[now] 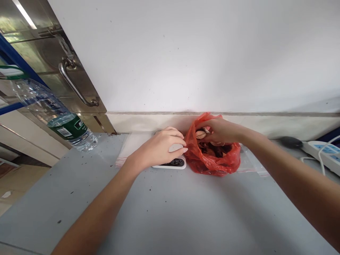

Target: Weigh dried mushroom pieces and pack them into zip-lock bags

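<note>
My right hand [216,129] reaches into an open red plastic bag [212,164] from its right side. Its fingers are bent together among brown and tan dried-looking pieces [219,150], whose kind I cannot make out. The bag's wall partly covers the fingertips. My left hand [167,145] hovers over a small white digital scale [170,166] with a black button panel. Its fingers are loosely curved, thumb apart, with the tips beside the bag's left edge; whether they touch it I cannot tell. The hand hides most of the scale.
Clear plastic zip bags [123,154] lie left of the scale, and more clear bags [249,163] right of the red bag. A water bottle [70,129] stands at the left. A white power strip [325,152] with cables lies far right. A white wall [199,53] rises behind the grey table [170,212].
</note>
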Action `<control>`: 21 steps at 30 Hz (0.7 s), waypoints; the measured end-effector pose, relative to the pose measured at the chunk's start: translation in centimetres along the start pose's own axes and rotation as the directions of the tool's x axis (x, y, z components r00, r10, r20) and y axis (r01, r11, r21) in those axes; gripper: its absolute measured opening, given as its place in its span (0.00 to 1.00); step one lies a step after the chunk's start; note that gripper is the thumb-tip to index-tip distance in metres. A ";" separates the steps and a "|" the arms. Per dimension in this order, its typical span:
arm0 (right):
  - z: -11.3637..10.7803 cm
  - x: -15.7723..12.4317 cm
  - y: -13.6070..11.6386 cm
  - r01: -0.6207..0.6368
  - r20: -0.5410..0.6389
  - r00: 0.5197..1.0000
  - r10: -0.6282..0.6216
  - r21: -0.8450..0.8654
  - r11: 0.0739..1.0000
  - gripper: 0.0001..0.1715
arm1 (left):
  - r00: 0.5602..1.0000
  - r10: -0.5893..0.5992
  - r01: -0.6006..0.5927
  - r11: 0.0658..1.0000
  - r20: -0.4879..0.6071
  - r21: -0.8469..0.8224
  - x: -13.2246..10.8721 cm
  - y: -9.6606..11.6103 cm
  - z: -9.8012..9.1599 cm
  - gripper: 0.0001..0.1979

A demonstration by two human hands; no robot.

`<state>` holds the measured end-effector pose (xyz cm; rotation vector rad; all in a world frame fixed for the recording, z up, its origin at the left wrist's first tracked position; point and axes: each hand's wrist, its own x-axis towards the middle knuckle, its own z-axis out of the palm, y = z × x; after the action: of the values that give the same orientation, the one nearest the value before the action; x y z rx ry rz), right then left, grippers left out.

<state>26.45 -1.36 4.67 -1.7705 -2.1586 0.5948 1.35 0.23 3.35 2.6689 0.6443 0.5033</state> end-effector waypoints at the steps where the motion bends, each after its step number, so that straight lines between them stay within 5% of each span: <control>1: 0.0 0.0 0.0 -0.042 0.048 0.998 0.043 -0.011 0.999 0.11 | 1.000 -0.001 0.001 1.000 0.000 -0.003 0.0 0.0 0.0 0.10; 6: -0.9 0.1 -0.4 -0.103 0.162 0.982 0.095 0.042 0.994 0.03 | 1.000 0.011 -0.011 1.000 0.009 0.005 0.0 -0.1 -0.2 0.11; 14: -4.5 -2.0 -2.0 -0.109 0.338 0.940 0.053 0.149 0.983 0.13 | 0.991 -0.128 0.128 0.992 0.048 0.001 -0.5 -1.0 -1.5 0.13; 18: -5.1 -1.8 -4.3 -0.063 0.286 0.958 0.003 0.199 0.978 0.19 | 0.964 -0.255 0.254 0.967 0.076 0.029 -1.0 -1.9 -3.0 0.16; 21: -3.6 -0.2 -6.2 -0.037 0.190 0.982 -0.005 0.218 0.975 0.19 | 0.935 -0.341 0.338 0.940 0.094 0.041 -1.6 -2.8 -4.2 0.18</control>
<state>22.81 -2.04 10.78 -1.6723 -2.1020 1.0029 -2.71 2.82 5.50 2.5074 1.0600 0.2647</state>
